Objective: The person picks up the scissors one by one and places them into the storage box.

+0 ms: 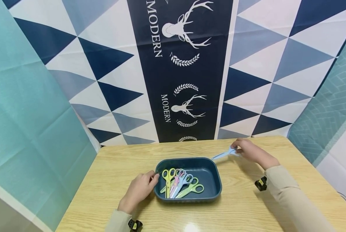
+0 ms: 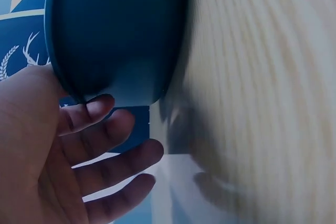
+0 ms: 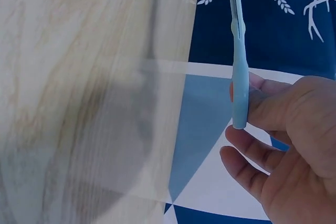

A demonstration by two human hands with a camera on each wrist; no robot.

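Note:
A dark blue rectangular bin (image 1: pixel 209 180) stands on the wooden table, with several scissors in yellow, pink, blue and green (image 1: pixel 180 183) piled in its left half. My left hand (image 1: pixel 141 188) grips the bin's left rim, thumb on the inner side and a fingertip at the outer wall (image 2: pixel 126 35). Off the bin's back right corner, my right hand (image 1: pixel 248 150) pinches light blue scissors (image 3: pixel 240 72) by the handle. Their blades point left toward the bin's corner and are closed. In the right wrist view the scissors hang above the table, over their shadow.
The pale wooden table (image 1: pixel 115 167) ends at a patterned cloth (image 1: pixel 187 71) with deer heads and triangles. A teal cloth (image 1: pixel 31 129) hangs at the left, and another patterned cloth (image 1: pixel 329 106) at the right.

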